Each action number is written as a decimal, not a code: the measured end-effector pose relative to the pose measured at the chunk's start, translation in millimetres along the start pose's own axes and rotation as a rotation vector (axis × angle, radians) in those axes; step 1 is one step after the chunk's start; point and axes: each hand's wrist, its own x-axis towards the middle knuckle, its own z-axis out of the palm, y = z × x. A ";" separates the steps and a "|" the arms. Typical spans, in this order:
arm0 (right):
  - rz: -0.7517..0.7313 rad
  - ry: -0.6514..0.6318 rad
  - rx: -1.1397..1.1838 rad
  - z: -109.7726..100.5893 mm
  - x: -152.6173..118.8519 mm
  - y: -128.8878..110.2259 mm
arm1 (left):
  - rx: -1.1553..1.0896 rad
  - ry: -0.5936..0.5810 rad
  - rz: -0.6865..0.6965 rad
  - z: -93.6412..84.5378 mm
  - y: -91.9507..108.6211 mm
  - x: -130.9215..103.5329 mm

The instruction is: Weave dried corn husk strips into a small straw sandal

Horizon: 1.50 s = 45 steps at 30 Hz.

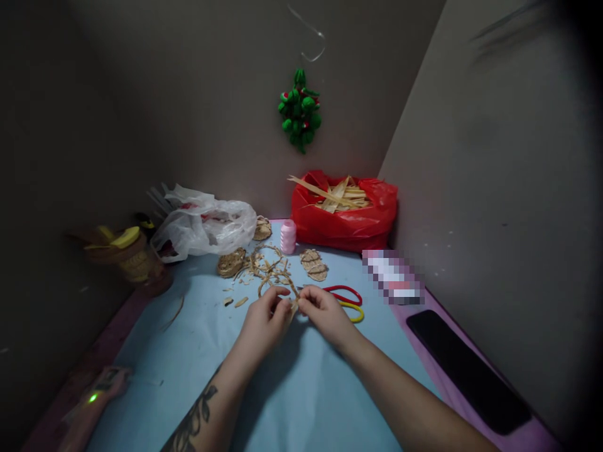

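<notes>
Near the middle of the blue table cover (292, 389), my left hand (267, 317) and my right hand (323, 312) are close together. Both pinch a thin brown woven strip (293, 289), which curves up and away between them. A pale bit of straw shows at my left fingertips. Behind the hands lies a loose heap of straw loops and scraps (269, 263). Scissors with one red and one yellow handle (351, 295) rest just beyond my right hand, their blades partly hidden by it.
Woven straw pieces (313, 265) and a pink thread spool (288, 237) stand behind. Farther back are a red bag of straw (343, 220) and a clear plastic bag (211, 226). A pot (136, 260) is left; a black phone-like slab (466, 370) lies right.
</notes>
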 end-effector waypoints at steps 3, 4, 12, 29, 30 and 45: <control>-0.038 0.028 -0.082 -0.5 -0.3 3.2 | -0.008 -0.019 0.007 -3.6 5.5 1.0; -0.057 0.044 -0.125 -0.2 -0.9 4.2 | 0.001 -0.027 0.011 -4.6 6.7 1.3; -0.074 0.311 -0.237 7.5 -2.9 9.2 | -0.156 -0.099 -0.067 5.1 3.0 -1.7; 0.137 0.299 0.391 1.7 4.5 2.7 | -1.011 -0.194 -0.375 -4.2 9.7 -0.9; 0.133 0.295 0.400 0.9 4.7 3.0 | -1.063 -0.200 -0.401 -5.8 10.6 -0.9; 0.125 0.274 0.437 1.7 5.1 7.0 | -1.047 -0.123 -0.408 -3.2 13.7 -3.3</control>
